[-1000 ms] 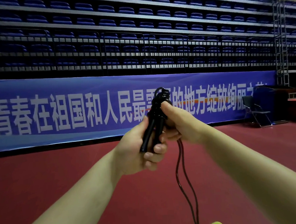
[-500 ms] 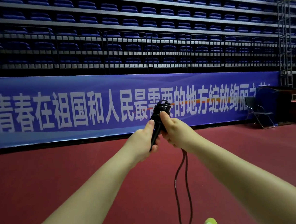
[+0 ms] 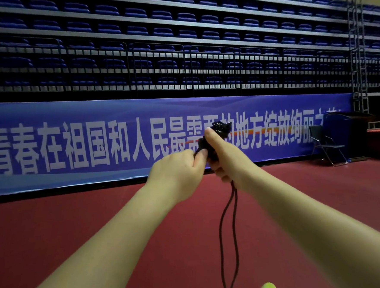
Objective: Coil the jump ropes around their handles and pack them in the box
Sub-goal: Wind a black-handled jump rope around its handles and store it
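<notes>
Hiding black handles (image 3: 209,147): both hands, rope (image 3: 229,231) cropped.

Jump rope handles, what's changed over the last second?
The left hand has closed over the lower handles, hiding them. The right hand still grips the bundle, the coil on top. The rope's loose loop still hangs between the arms.

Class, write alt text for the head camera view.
Both hands, left and right, grip black jump rope handles wound with cord; a loose rope loop hangs toward the red floor, before a blue banner.
</notes>
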`<state>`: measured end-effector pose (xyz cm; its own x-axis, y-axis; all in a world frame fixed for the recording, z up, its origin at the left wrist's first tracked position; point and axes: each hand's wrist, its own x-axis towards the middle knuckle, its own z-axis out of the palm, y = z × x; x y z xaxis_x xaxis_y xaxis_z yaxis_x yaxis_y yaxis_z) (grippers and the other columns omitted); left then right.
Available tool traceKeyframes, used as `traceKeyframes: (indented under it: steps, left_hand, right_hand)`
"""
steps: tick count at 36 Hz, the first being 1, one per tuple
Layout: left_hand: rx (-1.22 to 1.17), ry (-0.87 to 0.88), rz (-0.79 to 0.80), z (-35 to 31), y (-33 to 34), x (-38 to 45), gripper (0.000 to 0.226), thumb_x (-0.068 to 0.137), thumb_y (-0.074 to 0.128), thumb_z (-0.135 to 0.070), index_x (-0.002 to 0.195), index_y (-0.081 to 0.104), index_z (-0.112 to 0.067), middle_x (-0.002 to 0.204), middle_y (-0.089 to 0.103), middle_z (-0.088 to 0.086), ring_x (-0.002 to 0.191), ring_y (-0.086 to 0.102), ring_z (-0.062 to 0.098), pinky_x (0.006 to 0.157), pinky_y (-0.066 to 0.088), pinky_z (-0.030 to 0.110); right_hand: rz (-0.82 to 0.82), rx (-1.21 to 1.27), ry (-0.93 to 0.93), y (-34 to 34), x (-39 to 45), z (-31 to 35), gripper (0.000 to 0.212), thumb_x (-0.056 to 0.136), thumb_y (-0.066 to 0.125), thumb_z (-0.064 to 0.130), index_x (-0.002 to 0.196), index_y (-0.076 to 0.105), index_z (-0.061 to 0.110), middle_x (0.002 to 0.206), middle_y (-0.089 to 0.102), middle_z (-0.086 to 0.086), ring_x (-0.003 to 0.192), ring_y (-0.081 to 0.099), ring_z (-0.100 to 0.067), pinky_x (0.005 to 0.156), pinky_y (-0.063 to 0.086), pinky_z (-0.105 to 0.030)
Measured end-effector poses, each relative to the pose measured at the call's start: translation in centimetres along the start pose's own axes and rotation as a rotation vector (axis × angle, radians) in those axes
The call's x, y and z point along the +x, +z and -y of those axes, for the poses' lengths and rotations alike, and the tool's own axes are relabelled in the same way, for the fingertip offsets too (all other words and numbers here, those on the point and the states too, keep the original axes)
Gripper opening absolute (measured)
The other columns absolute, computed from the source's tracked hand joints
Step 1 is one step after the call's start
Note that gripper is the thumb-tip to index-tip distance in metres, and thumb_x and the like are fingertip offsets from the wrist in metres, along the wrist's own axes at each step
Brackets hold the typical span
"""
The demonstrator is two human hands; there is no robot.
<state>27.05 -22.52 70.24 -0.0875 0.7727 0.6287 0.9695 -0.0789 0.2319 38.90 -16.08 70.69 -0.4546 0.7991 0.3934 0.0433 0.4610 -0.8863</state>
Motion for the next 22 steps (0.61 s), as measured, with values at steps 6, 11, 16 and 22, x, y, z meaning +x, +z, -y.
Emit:
traceKeyframes:
  steps: [6, 11, 16, 22]
  left_hand:
    - [-1.110, -0.120, 0.509, 1.2, -0.7, -0.9, 0.047, 0.091, 0.046, -0.055, 0.089, 0.058, -0.010, 0.072, 0.059, 0.005, 0.062, 0.053, 0.018, 0.060, 0.041, 0.030]
    - [-1.779, 0.178, 1.025, 2.1, 1.6, -2.0, 0.053, 0.084, 0.063, -0.053, 0.116, 0.064, -0.011, 0.094, 0.071, 0.002, 0.080, 0.068, 0.014, 0.074, 0.055, 0.028]
    - [-1.904, 0.229, 1.061, 1.4, 2.3, -2.9, 0.026, 0.091, 0.059, -0.044, 0.091, 0.065, -0.019, 0.069, 0.064, -0.008, 0.051, 0.046, 0.003, 0.049, 0.039, 0.014]
    - [-1.544, -0.097, 0.627, 2.6, 0.5, -2.7, 0.034, 0.078, 0.070, -0.044, 0.076, 0.053, -0.015, 0.052, 0.049, -0.006, 0.037, 0.031, 0.003, 0.039, 0.023, 0.015]
  right_hand:
    - [0.100, 0.257, -0.042, -0.1, -0.2, 0.2, 0.068, 0.096, 0.031, 0.059, 0.040, 0.049, 0.024, 0.044, 0.034, 0.008, 0.036, 0.026, -0.007, 0.035, 0.021, -0.017]
    - [0.269, 0.406, -0.165, 0.6, -0.6, 0.3, 0.053, 0.074, 0.044, 0.067, 0.062, 0.062, 0.018, 0.050, 0.043, -0.002, 0.041, 0.039, -0.011, 0.046, 0.027, -0.023]
    - [0.296, 0.061, -0.172, 0.3, -1.4, 2.0, 0.057, 0.088, 0.034, 0.068, 0.064, 0.053, 0.020, 0.052, 0.047, 0.002, 0.048, 0.040, -0.009, 0.051, 0.031, -0.024]
    - [0.304, -0.276, -0.199, -0.4, -1.7, 2.9, 0.056, 0.100, 0.017, 0.056, 0.073, 0.039, 0.012, 0.059, 0.032, 0.001, 0.051, 0.023, -0.010, 0.052, 0.021, -0.028]
